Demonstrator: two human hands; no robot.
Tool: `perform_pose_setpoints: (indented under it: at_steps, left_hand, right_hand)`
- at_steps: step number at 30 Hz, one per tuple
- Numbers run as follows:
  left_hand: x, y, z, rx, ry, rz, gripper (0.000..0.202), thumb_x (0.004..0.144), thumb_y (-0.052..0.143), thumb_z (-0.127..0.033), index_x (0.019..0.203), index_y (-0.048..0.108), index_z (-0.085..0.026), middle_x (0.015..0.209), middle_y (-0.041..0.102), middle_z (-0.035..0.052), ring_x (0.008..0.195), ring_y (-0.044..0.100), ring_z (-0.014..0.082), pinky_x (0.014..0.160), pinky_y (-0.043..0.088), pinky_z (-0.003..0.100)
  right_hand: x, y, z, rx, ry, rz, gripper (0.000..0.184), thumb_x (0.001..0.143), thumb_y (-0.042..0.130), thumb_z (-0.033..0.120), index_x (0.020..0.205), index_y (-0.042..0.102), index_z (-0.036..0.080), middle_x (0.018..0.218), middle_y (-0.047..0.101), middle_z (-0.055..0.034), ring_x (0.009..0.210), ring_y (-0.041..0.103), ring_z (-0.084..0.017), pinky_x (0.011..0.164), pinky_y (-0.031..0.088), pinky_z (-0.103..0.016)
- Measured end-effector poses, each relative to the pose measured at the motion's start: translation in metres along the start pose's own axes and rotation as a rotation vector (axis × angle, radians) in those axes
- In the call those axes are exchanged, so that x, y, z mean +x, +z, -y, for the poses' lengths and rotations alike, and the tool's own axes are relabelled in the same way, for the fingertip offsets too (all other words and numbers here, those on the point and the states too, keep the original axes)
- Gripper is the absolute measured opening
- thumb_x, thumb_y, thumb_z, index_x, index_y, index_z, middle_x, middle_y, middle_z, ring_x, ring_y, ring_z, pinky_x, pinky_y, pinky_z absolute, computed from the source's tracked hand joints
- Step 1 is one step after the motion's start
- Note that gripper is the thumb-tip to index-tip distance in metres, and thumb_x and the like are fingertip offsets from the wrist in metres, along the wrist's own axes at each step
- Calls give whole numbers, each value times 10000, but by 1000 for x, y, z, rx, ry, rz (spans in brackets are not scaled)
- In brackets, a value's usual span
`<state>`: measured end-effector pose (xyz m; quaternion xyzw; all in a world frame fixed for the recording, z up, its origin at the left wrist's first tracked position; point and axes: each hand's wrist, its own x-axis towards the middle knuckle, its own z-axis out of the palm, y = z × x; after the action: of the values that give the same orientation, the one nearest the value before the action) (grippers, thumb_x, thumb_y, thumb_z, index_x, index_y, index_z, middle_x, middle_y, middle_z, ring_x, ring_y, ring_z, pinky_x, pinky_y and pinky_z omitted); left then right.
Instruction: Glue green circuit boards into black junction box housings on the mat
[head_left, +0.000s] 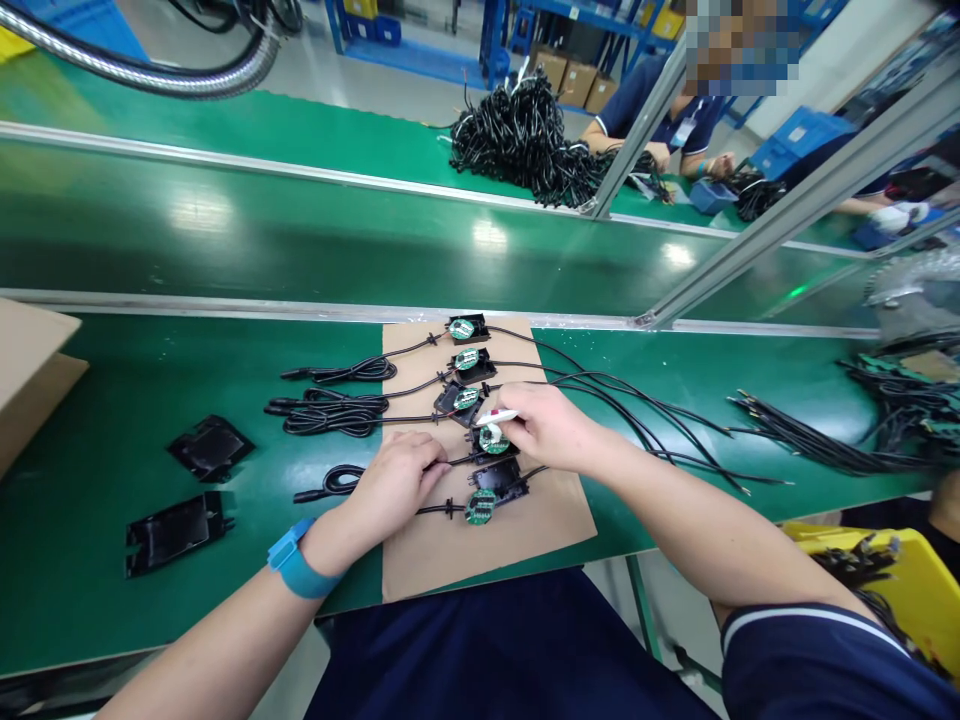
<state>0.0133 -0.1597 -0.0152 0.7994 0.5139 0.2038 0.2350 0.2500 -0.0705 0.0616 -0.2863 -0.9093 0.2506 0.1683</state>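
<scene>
1. Both hands work over one sheet. My left hand [396,478] lies knuckles up, its fingers curled over a cable [330,483] at the sheet's left edge and pressing it down; I cannot tell whether they close round it. My right hand [544,425] pinches a white pen [496,416], its red tip pointing left.
2. Beyond both hands runs a dark green belt [225,240].
3. Under my forearms is the green bench [90,480].
4. A cardboard sheet [480,545] lies on the bench beneath both hands.
5. Far beyond my right hand, across the belt, sits a pile [525,140] of black cables, with another person's hands just right of it.
6. Well to the right of my right hand, loose wires [810,440] fan across the bench.
7. Left of my left hand, two black covers [210,447] lie flat, apart from each other.
8. Between and beyond my hands, black housings [501,477] form a column on the sheet, each with a cable running left.
9. A round green board [493,439] sits just under the pen tip, between my hands; I cannot tell if they touch.
10. A blue band [294,565] wraps my left wrist.
</scene>
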Motion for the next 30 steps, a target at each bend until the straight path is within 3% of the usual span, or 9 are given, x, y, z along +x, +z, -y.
perform_pose_setpoints:
  at_steps: [4, 13, 17, 21, 24, 30]
  left_hand:
    - [0, -1, 0, -2, 9, -9, 113, 943, 581, -202, 870, 666, -189, 866, 697, 35, 870, 619, 214, 838, 426, 384]
    - [1, 1, 2, 18, 11, 7, 90, 936, 592, -189, 887, 666, -202, 895, 691, 35, 899, 620, 220, 871, 438, 386]
    - [-6, -8, -17, 166, 15, -22, 82, 935, 587, -191, 877, 643, -183, 913, 662, 69, 909, 598, 245, 843, 444, 403]
    - [-28, -15, -46, 272, 66, -94, 162, 986, 511, -226, 892, 627, -165, 900, 635, 91, 886, 564, 254, 805, 439, 416]
    - [-45, -6, -53, 170, 110, -81, 140, 992, 524, -260, 1006, 629, -168, 965, 638, 92, 921, 565, 245, 831, 447, 411]
    - [-57, 25, -34, 191, 133, -127, 151, 1003, 509, -223, 1066, 630, -160, 1006, 655, 102, 952, 568, 246, 831, 452, 412]
  right_hand:
    - [-7, -3, -1, -36, 14, -46, 179, 842, 555, 58, 753, 497, 203, 712, 536, 11, 657, 479, -136, 615, 331, -248]
    - [-17, -10, 0, 45, -35, -117, 144, 877, 536, 80, 803, 542, 203, 726, 567, 7, 650, 495, -129, 616, 360, -246]
    - [-26, -15, 5, 17, 18, -148, 135, 924, 566, 168, 795, 550, 204, 735, 579, -4, 655, 510, -136, 620, 365, -266]
    - [-31, -15, 21, 62, 63, -107, 175, 950, 579, 239, 780, 558, 207, 733, 597, -15, 656, 518, -146, 616, 362, -285]
    - [-29, -8, 33, 115, 48, -53, 196, 945, 571, 214, 754, 530, 207, 725, 589, -11, 666, 519, -145, 623, 362, -282]
    - [-18, 10, 45, 130, 37, 118, 181, 885, 564, 109, 761, 478, 209, 717, 522, 15, 649, 457, -128, 607, 319, -259]
